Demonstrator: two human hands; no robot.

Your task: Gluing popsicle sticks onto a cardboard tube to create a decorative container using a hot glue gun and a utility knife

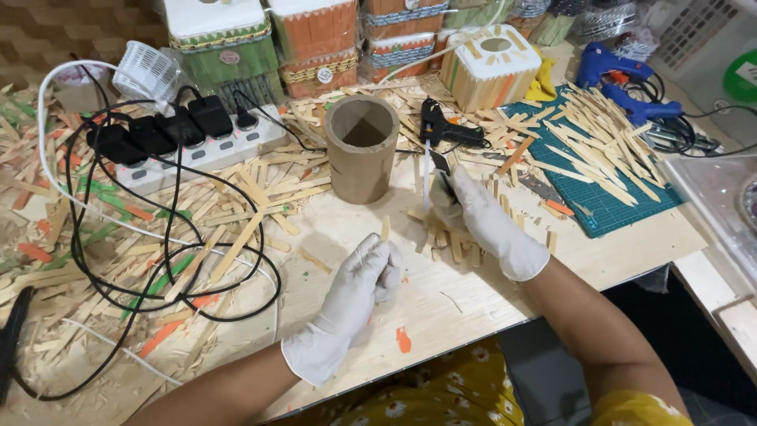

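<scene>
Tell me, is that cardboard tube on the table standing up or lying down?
Standing upright: the cardboard tube rests on its end on the table, open mouth facing up, with its inside visible.

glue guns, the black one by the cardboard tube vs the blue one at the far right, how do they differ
The black glue gun is small; the blue glue gun is bulkier. The black one is next to the cardboard tube, just beyond the gloved right hand, with a clear glue stick by its rear; the blue one is farther off, behind the green cutting mat and its pile of wooden sticks. Neither is held; the left hand pinches a short stick piece.
</scene>
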